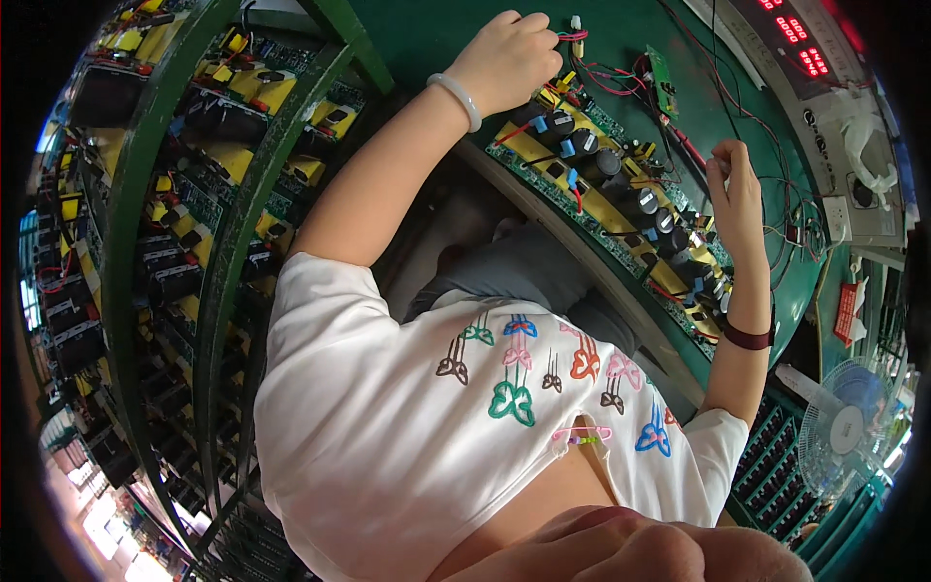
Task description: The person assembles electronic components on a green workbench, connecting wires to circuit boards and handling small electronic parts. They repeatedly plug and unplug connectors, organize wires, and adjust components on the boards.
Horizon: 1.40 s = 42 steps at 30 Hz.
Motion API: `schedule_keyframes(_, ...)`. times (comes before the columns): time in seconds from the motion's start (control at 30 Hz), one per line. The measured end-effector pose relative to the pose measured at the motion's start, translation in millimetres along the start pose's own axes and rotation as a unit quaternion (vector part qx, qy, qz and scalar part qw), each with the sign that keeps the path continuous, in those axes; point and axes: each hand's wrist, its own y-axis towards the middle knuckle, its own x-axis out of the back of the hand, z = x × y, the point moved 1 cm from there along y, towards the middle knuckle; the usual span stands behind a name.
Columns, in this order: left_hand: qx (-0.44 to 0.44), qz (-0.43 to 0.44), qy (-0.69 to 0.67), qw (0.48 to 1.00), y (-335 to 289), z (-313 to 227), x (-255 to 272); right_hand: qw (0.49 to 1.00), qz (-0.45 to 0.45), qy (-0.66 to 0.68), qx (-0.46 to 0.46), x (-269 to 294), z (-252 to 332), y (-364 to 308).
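Note:
My left hand (509,60), with a pale bangle on its wrist, is closed at the far edge of a long circuit board (606,189). Thin red and pink wires (572,36) come out from its fingers beside a small white connector (577,22). On the right, my right hand (735,184) has its thumb and fingers pinched together above the board's right part. The red test probe (689,145) runs up to those fingertips and points toward a small green circuit board (661,82). Black capacitors and yellow parts cover the long board.
A green rack (228,194) filled with similar boards stands close on the left. Loose cables cross the green table (427,34). A meter with red digits (795,39) sits at the back right, near a white socket box (837,218). A fan (846,427) is at lower right.

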Motion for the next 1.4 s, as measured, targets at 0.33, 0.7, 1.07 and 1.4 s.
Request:
schedule_keyframes(0.33, 0.003, 0.084, -0.050, 0.995, 11, -3, 16, 1.000, 0.005, 0.003, -0.001, 1, 5, -2)
schedule_keyframes(0.7, -0.030, 0.091, -0.017, 0.995, 17, -3, -10, 1.000, -0.012, 0.011, 0.013, 6, 11, -2)
schedule_keyframes(1.07, -0.003, 0.190, -0.047, 0.981, 34, 2, 7, 0.996, -0.049, 0.052, 0.055, 27, 16, -18)
schedule_keyframes(1.4, 0.136, 0.238, -0.043, 0.961, 76, -26, -36, 0.985, -0.096, 0.066, 0.126, 27, 20, -19)
